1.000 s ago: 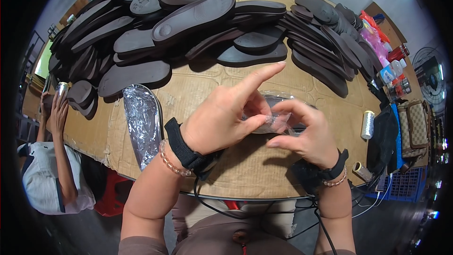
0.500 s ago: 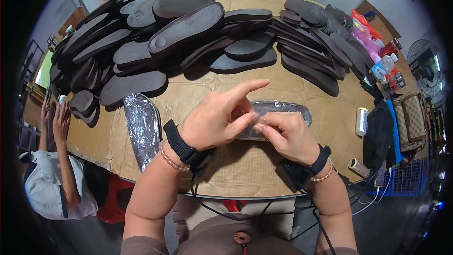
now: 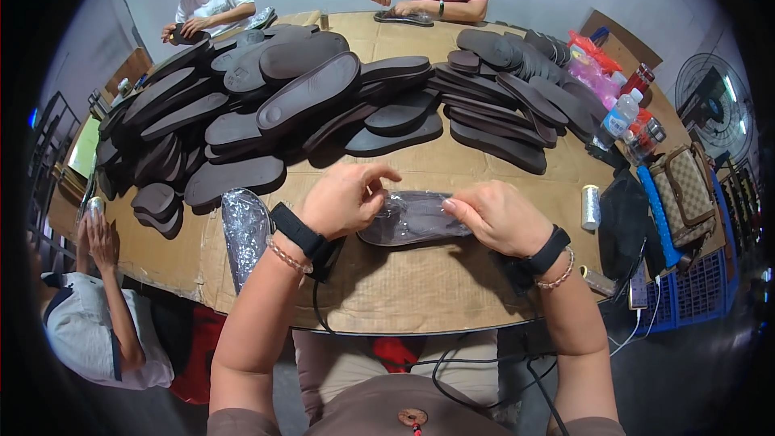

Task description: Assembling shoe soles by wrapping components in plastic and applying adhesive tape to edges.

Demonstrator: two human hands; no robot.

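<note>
A dark brown shoe sole, partly covered in clear plastic film, lies crosswise on the cardboard-covered table in front of me. At its left end my left hand is closed, thumb and fingers pinching the film, with the index finger raised. My right hand is closed over the right end, its thumb pressed against the film edge; its other fingertips are hidden. To the left, beside my left wrist, lies another sole wrapped in shiny film.
Dark soles are heaped across the far side, with another stack at right. A thread spool, water bottle, checked bag and black pouch stand right. Co-workers sit opposite and at left. Cables hang by my lap.
My hands, pinching film together above the sole, have moved apart to its two ends. The film now lies lower over the sole. The view has tilted up, showing more of the co-workers opposite.
</note>
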